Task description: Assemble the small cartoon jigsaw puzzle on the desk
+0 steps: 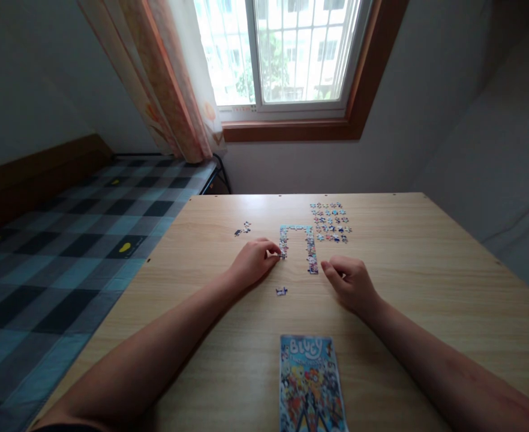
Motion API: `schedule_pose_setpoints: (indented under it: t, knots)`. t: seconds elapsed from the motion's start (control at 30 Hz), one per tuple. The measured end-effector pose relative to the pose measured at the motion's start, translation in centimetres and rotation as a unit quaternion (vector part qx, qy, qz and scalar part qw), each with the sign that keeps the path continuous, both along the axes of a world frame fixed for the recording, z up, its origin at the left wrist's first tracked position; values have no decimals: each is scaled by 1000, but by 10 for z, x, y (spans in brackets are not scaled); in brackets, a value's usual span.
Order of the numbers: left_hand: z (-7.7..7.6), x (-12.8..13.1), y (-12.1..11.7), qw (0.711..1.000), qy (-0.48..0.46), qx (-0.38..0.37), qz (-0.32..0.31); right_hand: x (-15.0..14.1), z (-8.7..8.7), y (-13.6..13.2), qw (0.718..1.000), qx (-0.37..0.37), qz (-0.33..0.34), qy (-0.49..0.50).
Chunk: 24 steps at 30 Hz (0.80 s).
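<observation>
A partly joined jigsaw puzzle (296, 227) lies on the wooden table as an upside-down U, with a top row and two side columns. My left hand (256, 260) is at the lower end of the left column, its thumb and forefinger pinched on a small jigsaw piece (283, 255). Just right of the right column (312, 258) rests my right hand (349, 281), fingers curled in and nothing visible in them. A few pieces (281, 291) lie together below the U's gap.
Loose pieces in rows (331, 221) lie at the back right, and a few more pieces (243, 228) at the back left. A Bluey picture sheet or box (312, 384) lies at the near edge. Left of the table (408, 264) stands a bed (89, 240) with a checked cover.
</observation>
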<state>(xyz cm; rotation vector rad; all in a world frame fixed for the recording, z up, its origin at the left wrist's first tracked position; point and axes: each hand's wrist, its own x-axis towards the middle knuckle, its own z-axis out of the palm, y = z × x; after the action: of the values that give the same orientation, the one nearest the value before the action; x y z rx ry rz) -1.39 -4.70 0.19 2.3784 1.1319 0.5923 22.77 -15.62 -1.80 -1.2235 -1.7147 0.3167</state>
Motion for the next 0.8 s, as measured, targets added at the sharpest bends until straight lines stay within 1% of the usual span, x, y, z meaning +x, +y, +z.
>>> schedule_pose_setpoints:
  t: [0.17, 0.8]
  knots:
    - [-2, 1, -1, 1000, 3, 12, -1, -1, 0, 0, 1000, -1, 0, -1]
    - [-4, -1, -2, 1000, -6, 19, -14, -1, -1, 1, 1000, 2, -3, 1]
